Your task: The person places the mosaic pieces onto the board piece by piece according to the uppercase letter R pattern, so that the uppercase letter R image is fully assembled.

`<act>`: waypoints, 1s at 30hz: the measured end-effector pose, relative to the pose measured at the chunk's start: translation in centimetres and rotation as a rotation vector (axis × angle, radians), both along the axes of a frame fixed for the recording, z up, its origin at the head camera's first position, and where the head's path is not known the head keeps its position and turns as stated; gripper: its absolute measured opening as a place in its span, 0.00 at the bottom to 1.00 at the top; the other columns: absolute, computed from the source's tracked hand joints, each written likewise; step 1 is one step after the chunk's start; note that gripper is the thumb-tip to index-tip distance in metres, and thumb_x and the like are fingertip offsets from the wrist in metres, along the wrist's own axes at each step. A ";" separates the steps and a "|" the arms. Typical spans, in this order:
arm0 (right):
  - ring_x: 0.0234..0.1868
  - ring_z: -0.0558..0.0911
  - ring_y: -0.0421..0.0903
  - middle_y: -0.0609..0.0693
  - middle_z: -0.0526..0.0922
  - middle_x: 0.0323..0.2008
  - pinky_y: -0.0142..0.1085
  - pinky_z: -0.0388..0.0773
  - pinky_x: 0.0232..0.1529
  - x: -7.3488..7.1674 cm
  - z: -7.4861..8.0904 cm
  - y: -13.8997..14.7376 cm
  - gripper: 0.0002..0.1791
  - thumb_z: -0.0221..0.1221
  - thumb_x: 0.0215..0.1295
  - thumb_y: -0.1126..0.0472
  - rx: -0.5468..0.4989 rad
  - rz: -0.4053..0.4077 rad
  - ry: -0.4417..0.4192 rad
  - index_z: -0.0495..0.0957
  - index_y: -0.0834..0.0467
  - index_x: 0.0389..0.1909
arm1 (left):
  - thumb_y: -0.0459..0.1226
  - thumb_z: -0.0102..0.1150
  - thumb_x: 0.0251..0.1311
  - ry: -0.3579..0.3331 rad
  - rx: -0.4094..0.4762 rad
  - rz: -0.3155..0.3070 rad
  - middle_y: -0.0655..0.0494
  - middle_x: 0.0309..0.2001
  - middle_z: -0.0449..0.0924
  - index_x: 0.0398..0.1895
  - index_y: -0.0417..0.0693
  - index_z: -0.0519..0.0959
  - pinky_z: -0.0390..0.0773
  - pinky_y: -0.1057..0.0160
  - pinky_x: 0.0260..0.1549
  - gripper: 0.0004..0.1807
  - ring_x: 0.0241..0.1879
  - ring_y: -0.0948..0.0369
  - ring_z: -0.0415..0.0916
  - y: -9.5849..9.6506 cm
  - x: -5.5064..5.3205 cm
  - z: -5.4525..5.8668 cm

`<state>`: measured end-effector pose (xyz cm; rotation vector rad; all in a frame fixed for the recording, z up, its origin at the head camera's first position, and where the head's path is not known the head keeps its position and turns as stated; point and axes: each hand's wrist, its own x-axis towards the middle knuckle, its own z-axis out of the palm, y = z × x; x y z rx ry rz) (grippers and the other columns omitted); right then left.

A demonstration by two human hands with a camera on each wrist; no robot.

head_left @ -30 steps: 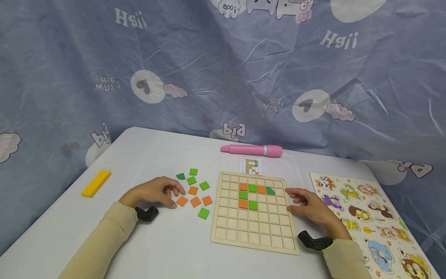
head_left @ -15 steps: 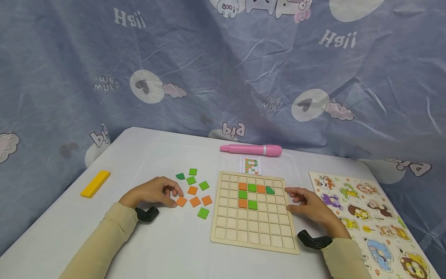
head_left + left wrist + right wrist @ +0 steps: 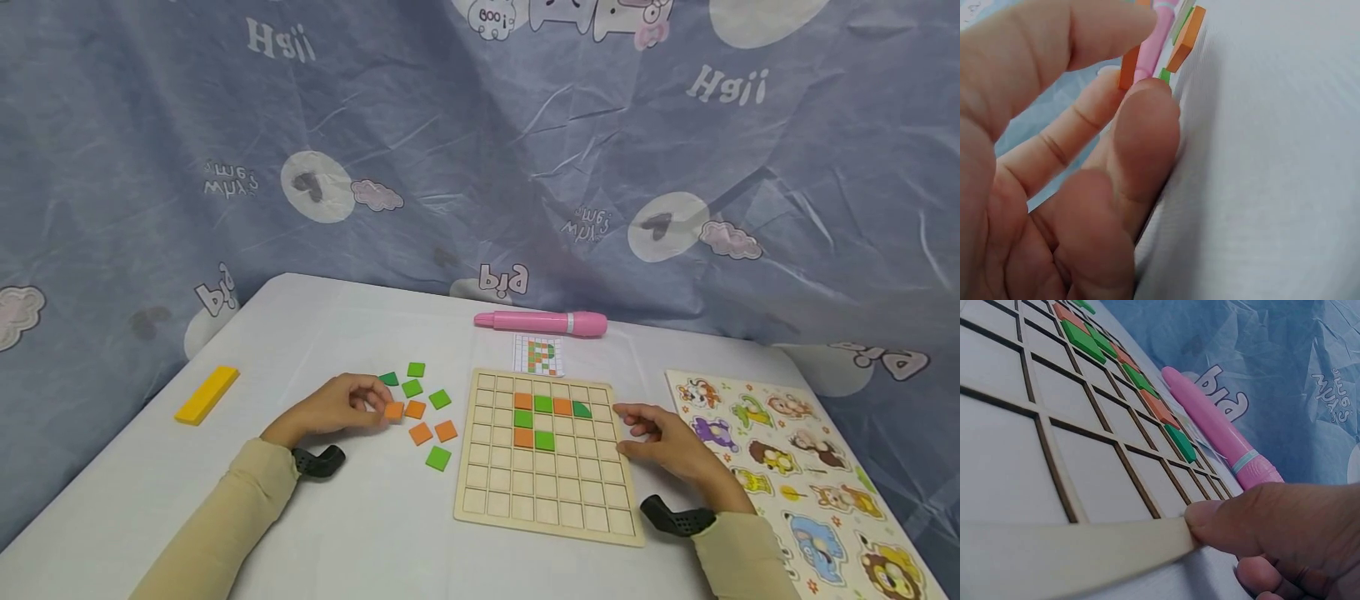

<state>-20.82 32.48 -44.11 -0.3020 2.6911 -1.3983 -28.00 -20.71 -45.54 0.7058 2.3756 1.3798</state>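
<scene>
My left hand (image 3: 333, 406) pinches an orange square tile (image 3: 393, 411) between thumb and fingers, just over the left part of the loose tiles. In the left wrist view the fingers cover part of this orange tile (image 3: 1129, 69). Around it lie loose orange tiles (image 3: 421, 433), several green square tiles (image 3: 439, 400) and a dark green quarter-round tile (image 3: 388, 379). My right hand (image 3: 667, 443) rests at the right edge of the wooden grid board (image 3: 547, 510), thumb tip touching its rim. Orange and green tiles and one dark green quarter-round (image 3: 582, 409) sit in the board's upper cells.
Behind the board lies a small pattern card (image 3: 540, 357) with a coloured R, then a pink marker-shaped object (image 3: 536, 322). A yellow block (image 3: 207, 395) lies far left. An animal puzzle board (image 3: 795, 467) occupies the right, beyond my right hand. A printed cloth hangs behind the table.
The left hand has taken hold of the leftmost orange tile, raising it off the table and moving it slightly away from me. The right hand and board have stayed put.
</scene>
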 end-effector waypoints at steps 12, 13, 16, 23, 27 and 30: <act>0.44 0.73 0.42 0.60 0.80 0.51 0.32 0.73 0.42 0.1 0.1 0.0 0.33 0.73 0.63 0.71 -0.008 -0.002 -0.007 0.75 0.76 0.67 | 0.26 0.70 0.61 -0.020 0.166 0.043 0.58 0.35 0.88 0.53 0.26 0.79 0.72 0.71 0.27 0.18 0.24 0.70 0.71 0.2 -0.2 -0.1; 0.44 0.73 0.42 0.60 0.80 0.52 0.32 0.73 0.42 0.1 0.2 0.0 0.33 0.72 0.63 0.71 -0.006 -0.001 -0.006 0.74 0.76 0.67 | 0.25 0.70 0.61 -0.017 0.169 0.048 0.58 0.36 0.88 0.53 0.25 0.79 0.73 0.71 0.28 0.18 0.25 0.70 0.72 0.3 -0.2 0.0; 0.44 0.73 0.43 0.61 0.80 0.52 0.32 0.73 0.42 0.0 0.2 -0.1 0.33 0.72 0.63 0.72 0.002 -0.001 -0.004 0.74 0.77 0.67 | 0.26 0.70 0.62 -0.006 0.157 0.090 0.56 0.37 0.89 0.53 0.27 0.80 0.73 0.70 0.28 0.18 0.24 0.68 0.74 0.8 0.1 0.6; 0.44 0.73 0.45 0.62 0.79 0.52 0.32 0.73 0.41 -0.1 0.2 -0.3 0.33 0.72 0.64 0.73 -0.002 -0.009 -0.017 0.73 0.78 0.68 | 0.32 0.72 0.61 0.050 0.088 0.218 0.52 0.39 0.90 0.52 0.37 0.84 0.75 0.66 0.30 0.17 0.27 0.63 0.77 2.7 1.0 2.2; 0.44 0.73 0.44 0.61 0.79 0.51 0.32 0.73 0.41 -0.1 0.2 -0.3 0.33 0.72 0.63 0.73 0.007 -0.015 -0.015 0.73 0.78 0.67 | 0.34 0.74 0.61 0.027 0.065 0.234 0.55 0.38 0.90 0.52 0.39 0.85 0.76 0.65 0.33 0.17 0.30 0.60 0.80 4.2 1.4 2.6; 0.44 0.73 0.44 0.61 0.79 0.51 0.32 0.73 0.41 -0.1 0.2 -0.2 0.33 0.72 0.63 0.72 0.011 -0.015 -0.013 0.73 0.78 0.67 | 0.35 0.74 0.61 0.023 0.056 0.235 0.56 0.37 0.90 0.52 0.41 0.85 0.76 0.65 0.34 0.17 0.29 0.60 0.79 5.5 1.6 2.9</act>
